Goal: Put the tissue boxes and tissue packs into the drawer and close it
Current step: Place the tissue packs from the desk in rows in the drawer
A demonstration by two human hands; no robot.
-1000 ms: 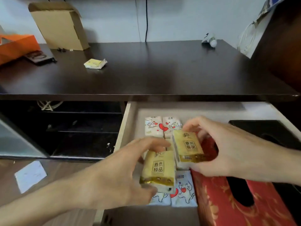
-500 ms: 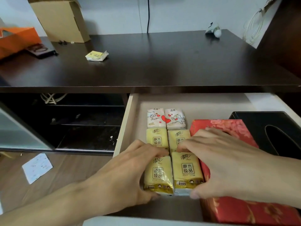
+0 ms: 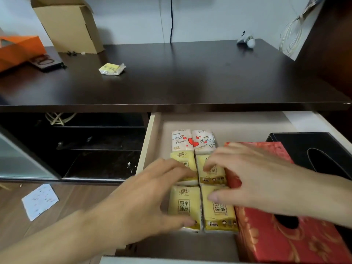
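Note:
The pale drawer point(image 3: 148, 141) stands pulled out under the dark desk. Inside lie several tissue packs in two columns: two white packs with red hearts point(image 3: 192, 140) at the back and yellow packs point(image 3: 183, 206) in front. A red patterned tissue box point(image 3: 282, 239) sits to their right, with a black tissue box point(image 3: 312, 147) beyond it. My left hand point(image 3: 144, 202) hovers with fingers spread over the left yellow packs. My right hand point(image 3: 253, 176) lies across the red box, fingertips on the right yellow packs. One yellow pack point(image 3: 112, 69) lies on the desk top.
On the dark desk point(image 3: 190, 80) stand a cardboard box point(image 3: 70, 25) and an orange box point(image 3: 17, 50) at the back left, plus a small white object point(image 3: 247, 41) at the back right. A paper sheet point(image 3: 39, 201) lies on the wooden floor. Dark shelves sit left of the drawer.
Both hands set a yellow pack each into the front row of the drawer, then loosened their grip. The fingers now rest spread over the packs.

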